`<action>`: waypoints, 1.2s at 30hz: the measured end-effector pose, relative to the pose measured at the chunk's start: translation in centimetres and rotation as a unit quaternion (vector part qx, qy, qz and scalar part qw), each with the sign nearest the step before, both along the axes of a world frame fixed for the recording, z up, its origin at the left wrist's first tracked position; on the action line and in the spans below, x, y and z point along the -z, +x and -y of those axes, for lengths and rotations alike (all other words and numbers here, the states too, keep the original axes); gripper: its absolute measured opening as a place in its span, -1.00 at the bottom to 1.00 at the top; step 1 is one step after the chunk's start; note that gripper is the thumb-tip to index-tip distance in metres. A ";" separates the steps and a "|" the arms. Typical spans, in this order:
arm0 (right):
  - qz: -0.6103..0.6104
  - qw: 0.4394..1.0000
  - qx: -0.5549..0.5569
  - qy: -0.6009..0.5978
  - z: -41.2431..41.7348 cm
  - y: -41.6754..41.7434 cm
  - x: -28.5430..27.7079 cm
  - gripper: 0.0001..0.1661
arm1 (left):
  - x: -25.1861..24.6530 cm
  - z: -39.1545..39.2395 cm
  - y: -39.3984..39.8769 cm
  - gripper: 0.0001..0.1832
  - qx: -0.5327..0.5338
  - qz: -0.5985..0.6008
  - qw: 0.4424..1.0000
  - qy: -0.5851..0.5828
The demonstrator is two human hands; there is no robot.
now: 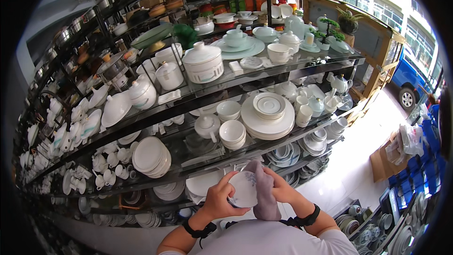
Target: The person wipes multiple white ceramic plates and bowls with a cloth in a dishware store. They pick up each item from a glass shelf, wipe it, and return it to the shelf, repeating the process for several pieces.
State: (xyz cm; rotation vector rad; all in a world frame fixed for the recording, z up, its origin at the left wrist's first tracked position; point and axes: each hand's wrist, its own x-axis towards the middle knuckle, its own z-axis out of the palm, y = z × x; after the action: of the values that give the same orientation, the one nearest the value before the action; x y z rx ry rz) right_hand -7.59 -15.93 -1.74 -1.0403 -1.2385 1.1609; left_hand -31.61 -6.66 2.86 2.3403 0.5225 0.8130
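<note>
My left hand point(220, 198) grips the left rim of a white ceramic bowl point(244, 189) with blue floral decoration, its patterned face turned up towards me. A mauve-grey cloth point(264, 193) lies over the bowl's right edge and hangs down beside it. My right hand point(281, 186) holds that cloth against the bowl's right side; some of its fingers are hidden by the cloth. Both hands are close to my chest, in front of the lower shelves. Just beyond them, on a glass shelf, stand a stack of small white bowls point(232, 134) and a stack of white plates point(287, 127).
Tiered shelves point(212, 156) packed with crockery run across in front of me. A lidded white pot point(202, 63) stands on the upper shelf. At the right are a cardboard box point(384, 164), blue crates point(423, 163) and a low rack of dishes point(370, 216).
</note>
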 end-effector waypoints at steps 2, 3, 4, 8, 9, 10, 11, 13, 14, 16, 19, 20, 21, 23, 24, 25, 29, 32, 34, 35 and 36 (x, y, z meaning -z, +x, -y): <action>0.053 0.998 0.007 -0.039 1.5 1.7 -0.8 -0.30 | -0.5 1.1 2.0 -0.28 0.031 -0.004 0.999 0.039; 0.086 0.995 -0.003 -0.049 2.0 2.5 -2.0 -0.34 | -0.7 1.6 2.9 -0.28 0.045 -0.005 0.997 0.057; 0.119 0.991 -0.014 -0.060 2.5 3.3 -2.7 -0.39 | -0.6 2.1 3.7 -0.29 0.070 0.002 0.995 0.068; -0.027 0.999 0.014 -0.034 4.1 6.6 0.7 -0.46 | 0.1 4.3 7.8 -0.16 0.083 0.085 0.992 0.049; -0.076 0.996 0.030 -0.028 4.5 6.8 0.9 -0.44 | 0.3 4.6 8.6 -0.10 0.078 0.094 0.991 0.047; -0.127 0.991 0.047 -0.022 4.8 6.7 1.0 -0.42 | 0.5 4.9 9.2 -0.04 0.075 0.101 0.991 0.044; -0.178 0.982 0.064 -0.015 5.1 6.9 1.2 -0.40 | 1.0 5.2 9.9 0.02 0.072 0.108 0.991 0.041; -0.163 0.985 0.051 -0.032 5.8 7.7 1.3 -0.35 | 2.4 5.8 11.0 0.03 0.073 0.108 0.991 -0.031; -0.151 0.986 0.055 -0.042 6.1 8.0 1.2 -0.35 | 3.0 5.9 11.7 0.01 0.071 0.120 0.987 -0.077; -0.117 0.989 0.072 -0.058 6.8 8.2 0.5 -0.34 | 3.3 6.0 12.8 -0.08 0.086 0.128 0.979 -0.133; -0.011 0.997 0.062 -0.044 8.0 10.1 0.6 -0.32 | 2.8 6.0 14.9 -0.19 0.146 0.126 0.967 -0.165; -0.002 0.996 0.074 -0.039 8.8 10.7 0.4 -0.34 | 2.1 6.1 15.6 -0.17 0.173 0.123 0.952 -0.219; 0.020 0.996 0.078 -0.042 9.5 11.1 0.1 -0.35 | 1.7 5.6 16.2 -0.17 0.213 0.085 0.948 -0.221; 0.064 0.993 0.085 -0.050 10.8 12.1 -0.3 -0.36 | 0.9 4.3 16.8 -0.16 0.290 0.008 0.931 -0.222; 0.088 0.990 0.095 -0.050 11.4 12.5 0.1 -0.38 | 0.3 4.3 17.2 -0.19 0.296 -0.067 0.924 -0.235; 0.077 0.989 0.111 -0.056 11.9 12.8 0.5 -0.39 | -0.3 4.5 17.8 -0.20 0.289 -0.094 0.925 -0.226; -0.032 0.974 0.219 -0.042 12.4 12.3 2.0 -0.46 | 0.5 5.8 19.9 -0.37 0.220 0.006 0.963 -0.156; -0.175 0.938 0.297 -0.015 12.0 12.0 3.6 -0.50 | 0.3 6.1 20.0 -0.59 0.140 -0.007 0.975 -0.172; -0.206 0.931 0.300 -0.003 11.5 11.5 3.1 -0.51 | 1.5 6.3 19.7 -0.61 0.101 0.000 0.985 -0.138; -0.190 0.938 0.290 -0.001 11.2 11.1 2.7 -0.50 | 1.7 6.3 19.6 -0.62 0.080 0.003 0.989 -0.121; -0.175 0.944 0.280 0.001 10.8 10.7 2.5 -0.50 | 1.6 6.1 19.4 -0.61 0.062 0.021 0.995 -0.074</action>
State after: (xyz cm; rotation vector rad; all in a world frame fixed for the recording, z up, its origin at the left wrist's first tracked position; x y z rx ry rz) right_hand 3.08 -26.69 -4.23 -1.0380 -0.6020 0.8448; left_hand -12.25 -12.76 1.26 2.1916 0.4004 0.7399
